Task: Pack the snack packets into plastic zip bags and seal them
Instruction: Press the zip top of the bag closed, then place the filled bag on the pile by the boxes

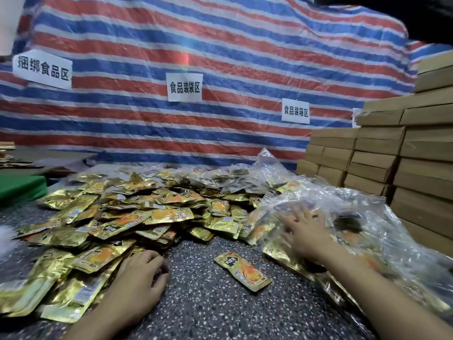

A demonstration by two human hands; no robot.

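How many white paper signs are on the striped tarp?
4. One sign upper left, one at centre, one further right, and what looks like a fourth, mostly hidden behind the stacked cardboard boxes. Others may be hidden there.

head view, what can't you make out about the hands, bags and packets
Head view only:
Left hand: fingertips curl down beside the packet pile; its own knuckles hide whether they hold anything.
Right hand: motion-blurred, fingers spread on the bags; which bag it touches is unclear.
Bags: glare and crumpling hide their count and seals; right edge cuts them off.
Loose packet: print too blurred to read.
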